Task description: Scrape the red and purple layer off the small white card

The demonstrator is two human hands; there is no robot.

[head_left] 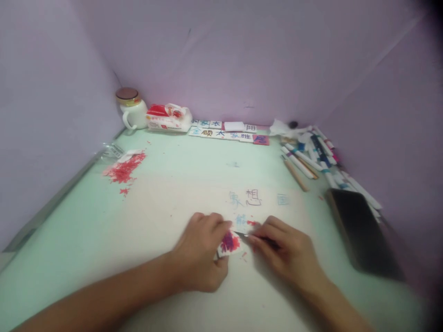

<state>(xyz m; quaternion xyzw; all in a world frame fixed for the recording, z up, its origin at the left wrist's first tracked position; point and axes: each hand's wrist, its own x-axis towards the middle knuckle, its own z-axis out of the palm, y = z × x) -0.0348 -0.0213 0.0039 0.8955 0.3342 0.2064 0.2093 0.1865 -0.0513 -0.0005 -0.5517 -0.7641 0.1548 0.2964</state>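
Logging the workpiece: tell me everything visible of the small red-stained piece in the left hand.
The small piece looks white, flat and rectangular, its upper face stained red and purple. The left hand pinches its left edge over the pale green table. The thin tool in the right hand meets its right corner.

The small white piece (pixel 229 243) is blotched red and purple over most of its upper face. It sits low over the worktop (pixel 104 240), midway between the left and right edges and closer to the near edge, pinched at its left side by the left hand (pixel 200 253). The thin tool (pixel 244 235) lies almost flat. Its pale tip meets the piece's right edge, and its dark shaft runs rightward under the right hand (pixel 287 253).
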